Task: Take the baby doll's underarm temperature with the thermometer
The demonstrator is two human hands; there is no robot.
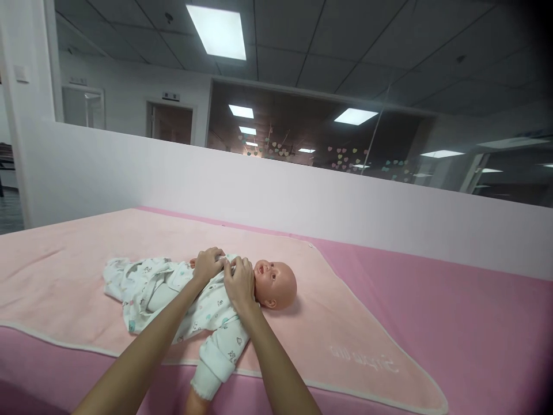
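A baby doll (276, 282) lies on its back on a light pink blanket (345, 334), head to the right, dressed in a white printed romper (173, 288). My left hand (208, 262) and my right hand (239, 282) meet at the doll's chest, just below its chin. Both have their fingers curled and pinched on the romper's fabric near the neckline. One sleeve of the romper (218, 357) reaches toward me over the blanket's edge.
The blanket lies on a darker pink padded surface (475, 346). A low white partition wall (302, 196) runs behind it, with glass and an office room beyond. A white pillar (26, 115) stands at the far left.
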